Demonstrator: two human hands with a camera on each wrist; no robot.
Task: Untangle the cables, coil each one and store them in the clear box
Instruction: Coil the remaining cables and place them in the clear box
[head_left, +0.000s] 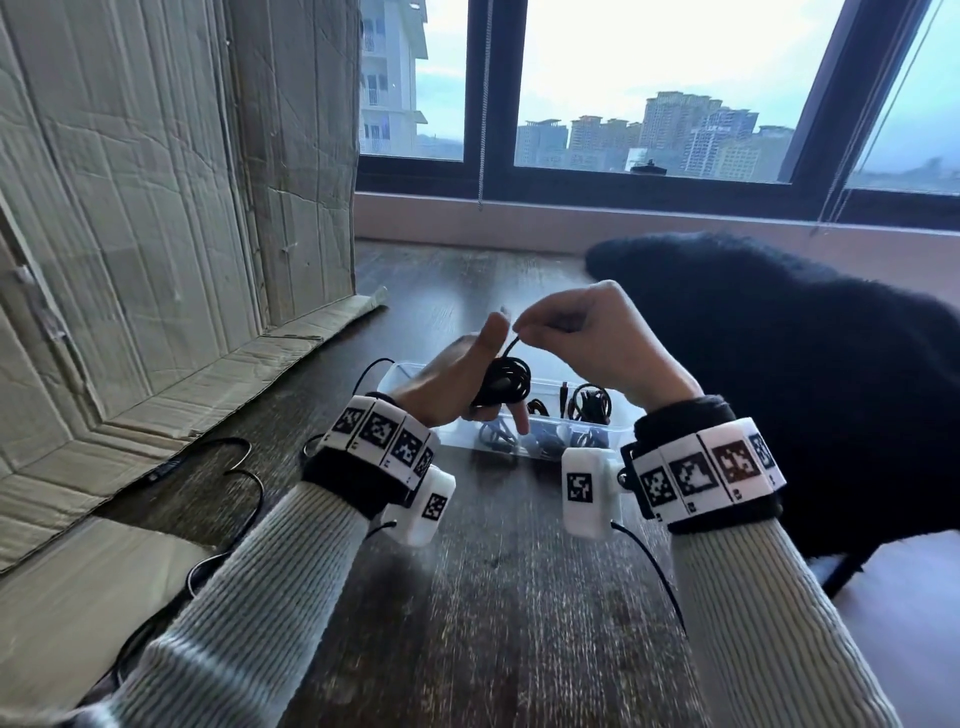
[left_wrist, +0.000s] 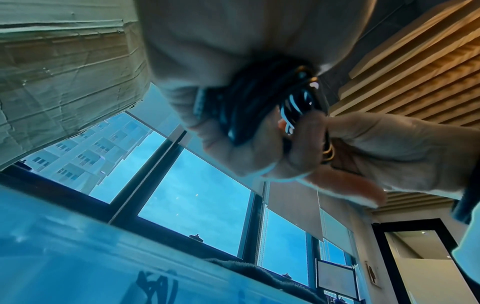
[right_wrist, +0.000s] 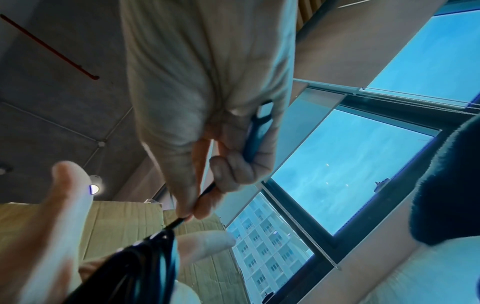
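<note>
Head view: left hand grips coiled cable; right hand pinches its end.

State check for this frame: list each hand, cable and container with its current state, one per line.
Left hand: holds the black coil, thumb up.
Right hand: pinches the coil's free end.
Coil: wound, held above the box, end not yet tucked.
Clear box: open, lying on the floor, cables already inside.

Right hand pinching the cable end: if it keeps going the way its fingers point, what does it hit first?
Probably the left hand's raised thumb, just past the right hand's fingertips. The cable coil sits slightly lower. Depth between them is unclear.
</note>
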